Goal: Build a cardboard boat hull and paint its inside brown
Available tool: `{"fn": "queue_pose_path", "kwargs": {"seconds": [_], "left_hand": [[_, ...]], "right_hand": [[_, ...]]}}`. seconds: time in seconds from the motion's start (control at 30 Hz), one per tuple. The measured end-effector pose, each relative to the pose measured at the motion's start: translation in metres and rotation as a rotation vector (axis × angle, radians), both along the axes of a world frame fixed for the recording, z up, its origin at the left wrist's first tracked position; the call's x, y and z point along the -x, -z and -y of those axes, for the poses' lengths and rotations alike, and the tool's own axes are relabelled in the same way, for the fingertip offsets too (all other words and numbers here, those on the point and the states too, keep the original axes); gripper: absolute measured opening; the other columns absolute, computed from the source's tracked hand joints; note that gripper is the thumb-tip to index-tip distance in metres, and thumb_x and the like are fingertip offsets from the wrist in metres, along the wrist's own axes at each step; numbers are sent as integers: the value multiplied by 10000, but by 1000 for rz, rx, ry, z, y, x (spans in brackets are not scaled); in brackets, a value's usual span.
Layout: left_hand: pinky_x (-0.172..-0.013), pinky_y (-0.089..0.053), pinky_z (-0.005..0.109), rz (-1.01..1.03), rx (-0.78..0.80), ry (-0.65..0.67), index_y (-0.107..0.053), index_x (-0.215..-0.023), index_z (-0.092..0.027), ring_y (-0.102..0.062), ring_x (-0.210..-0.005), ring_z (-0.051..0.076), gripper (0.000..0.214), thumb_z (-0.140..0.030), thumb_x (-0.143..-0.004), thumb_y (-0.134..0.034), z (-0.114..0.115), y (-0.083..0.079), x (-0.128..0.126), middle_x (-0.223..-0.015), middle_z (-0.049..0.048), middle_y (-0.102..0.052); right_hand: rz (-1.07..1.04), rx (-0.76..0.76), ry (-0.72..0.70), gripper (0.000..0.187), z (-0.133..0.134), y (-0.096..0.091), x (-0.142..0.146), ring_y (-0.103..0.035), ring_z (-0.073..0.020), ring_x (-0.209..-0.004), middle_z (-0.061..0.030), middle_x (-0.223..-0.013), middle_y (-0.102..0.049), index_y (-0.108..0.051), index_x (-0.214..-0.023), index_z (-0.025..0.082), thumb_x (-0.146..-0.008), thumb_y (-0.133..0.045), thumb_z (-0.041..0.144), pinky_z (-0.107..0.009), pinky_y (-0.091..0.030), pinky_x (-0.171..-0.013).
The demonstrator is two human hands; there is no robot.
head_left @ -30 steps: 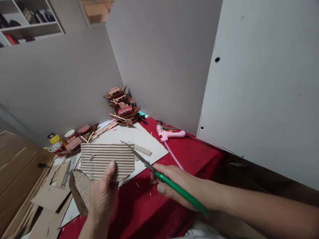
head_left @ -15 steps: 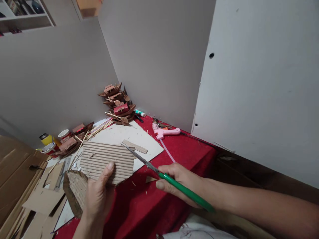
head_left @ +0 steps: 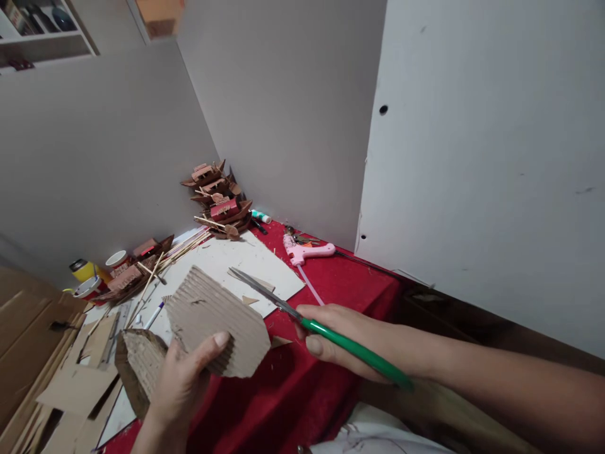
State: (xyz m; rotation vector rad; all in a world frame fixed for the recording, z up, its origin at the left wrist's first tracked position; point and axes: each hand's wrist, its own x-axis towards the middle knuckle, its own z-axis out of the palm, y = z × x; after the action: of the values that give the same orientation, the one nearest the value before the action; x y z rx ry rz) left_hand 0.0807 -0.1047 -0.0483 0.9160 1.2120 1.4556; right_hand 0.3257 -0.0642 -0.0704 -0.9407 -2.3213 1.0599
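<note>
My left hand (head_left: 189, 372) grips a ribbed piece of corrugated cardboard (head_left: 217, 318), thumb on top, the other fingers hidden beneath. One corner of the sheet is cut off at an angle. In my right hand (head_left: 340, 334) are green-handled scissors (head_left: 359, 353); their blades point up and left, look closed, and lie just beyond the cardboard's right edge. A brown cardboard boat hull (head_left: 135, 366) with a ribbed inside lies beside my left wrist. Small cut scraps (head_left: 250, 300) rest on the white board (head_left: 198, 255) past the blades.
A pink glue gun (head_left: 307, 250) with a glue stick lies on the red cloth (head_left: 350, 284). Finished model boats (head_left: 222, 202) stack in the corner. Paper cups (head_left: 89, 289), wooden sticks (head_left: 189, 243) and a pen (head_left: 155, 314) sit leftward. Cardboard pieces (head_left: 78, 388) pile at the left.
The cardboard has turned clockwise in my left hand, and a cut corner now shows. A small triangular scrap has appeared on the board. The scissors have left the sheet's edge.
</note>
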Motion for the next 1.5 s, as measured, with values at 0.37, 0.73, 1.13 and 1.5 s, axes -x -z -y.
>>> {"fn": "queue_pose_path", "kwargs": {"seconds": [0.37,0.73,1.13,1.5], "left_hand": [[-673,-577,356,-111,179,87,-514,-1249,-128,-693,-853,312,817,-254,-508,-833,11,1,-5,-950,122,-738],[-632,-579,351,-147,267,140,-588,-1058,-124,-695,-727,261,603,-229,-513,-823,12,-3,-2,-846,90,-744],[-598,-559,322,-202,296,281,-637,-912,-145,-669,-686,235,442,-240,-520,-816,9,-2,7,-791,68,-723],[-651,-565,236,11,-208,-80,-660,-1030,-194,-655,-708,150,445,-114,-607,-773,-13,-12,12,-836,4,-696]], "right_hand": [[119,-30,-21,582,-2,-15,11,-561,-218,-696,-97,-803,-598,-524,-937,156,-844,-304,686,-315,-435,-651],[173,-88,-58,487,-5,-17,4,-547,-180,-645,-66,-758,-602,-537,-878,165,-860,-393,630,-272,-411,-604],[-43,207,25,503,-4,8,2,-395,-85,-513,44,-565,-447,-574,-718,143,-761,-559,643,-200,-320,-477],[380,-298,278,423,-41,-21,24,-615,-225,-730,-111,-858,-689,-651,-935,158,-818,-504,537,-275,-393,-600]]}}
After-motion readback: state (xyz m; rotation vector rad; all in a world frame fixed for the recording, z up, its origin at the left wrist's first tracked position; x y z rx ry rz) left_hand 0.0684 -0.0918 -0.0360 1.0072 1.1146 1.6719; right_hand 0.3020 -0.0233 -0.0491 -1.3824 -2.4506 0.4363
